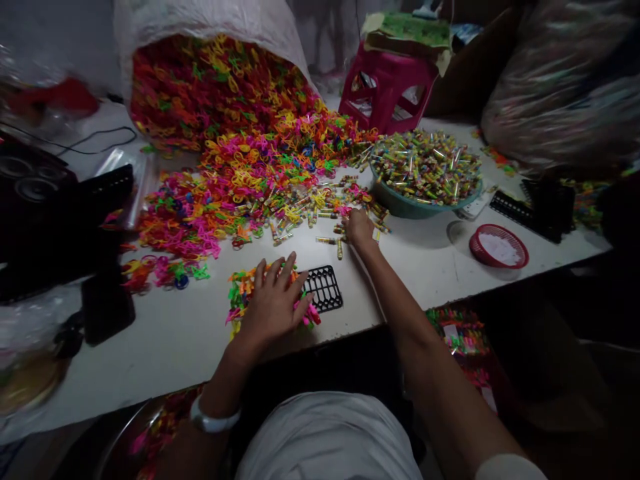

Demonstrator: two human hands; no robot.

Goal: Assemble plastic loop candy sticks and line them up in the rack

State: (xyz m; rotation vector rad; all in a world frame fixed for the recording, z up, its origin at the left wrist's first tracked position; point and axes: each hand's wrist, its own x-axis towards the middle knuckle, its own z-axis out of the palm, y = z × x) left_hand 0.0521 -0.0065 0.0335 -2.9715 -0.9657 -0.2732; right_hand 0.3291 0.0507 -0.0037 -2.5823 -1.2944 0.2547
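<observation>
My left hand [274, 301] lies flat, fingers spread, on a small heap of bright plastic pieces [239, 292] that covers the left part of a black grid tray [325, 288] near the table's front edge. My right hand [358, 228] reaches further out, fingers curled down among small coloured tubes [320, 215] scattered on the white table [175, 333]. Whether it grips one I cannot tell. A teal bowl [400, 203] heaped with the same tubes stands just to its right.
A white sack [210, 20] spills a big pile of neon plastic pieces [240, 153] across the table's back left. A pink stool [387, 87], a red basket [499, 247], black grid trays [535, 207], a black speaker [30, 200] and big plastic bags [565, 87] surround the work area.
</observation>
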